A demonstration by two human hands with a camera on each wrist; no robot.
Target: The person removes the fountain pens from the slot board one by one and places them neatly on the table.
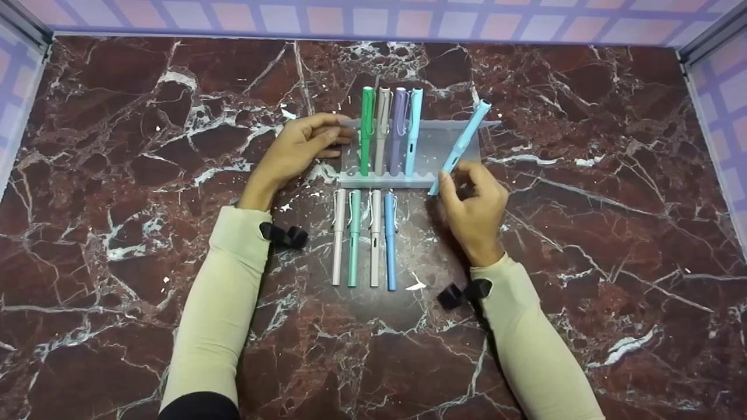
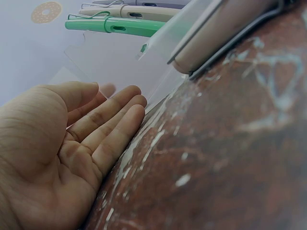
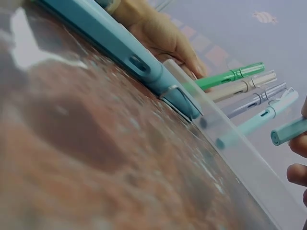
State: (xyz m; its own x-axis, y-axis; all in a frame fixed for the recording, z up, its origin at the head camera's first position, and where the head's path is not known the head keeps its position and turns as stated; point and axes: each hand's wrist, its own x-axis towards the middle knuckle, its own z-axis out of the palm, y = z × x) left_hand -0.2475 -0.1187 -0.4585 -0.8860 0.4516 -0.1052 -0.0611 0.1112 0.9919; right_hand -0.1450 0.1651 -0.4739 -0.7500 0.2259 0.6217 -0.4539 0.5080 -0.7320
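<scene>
A see-through pen stand has green, beige, purple and light blue pens upright in its slots. My left hand is at the stand's left edge, fingers mostly straight; its fingertips lie right by the clear panel. Between thumb and fingers, my right hand pinches another light blue pen, tilted with its cap end up and right. That pen's lower end is close to the stand's right end. In the right wrist view, most of this hand is out of frame.
In front of the stand, pale pink, teal, pale grey and blue pens lie side by side on the dark red marbled table. A checkered wall stands behind the table.
</scene>
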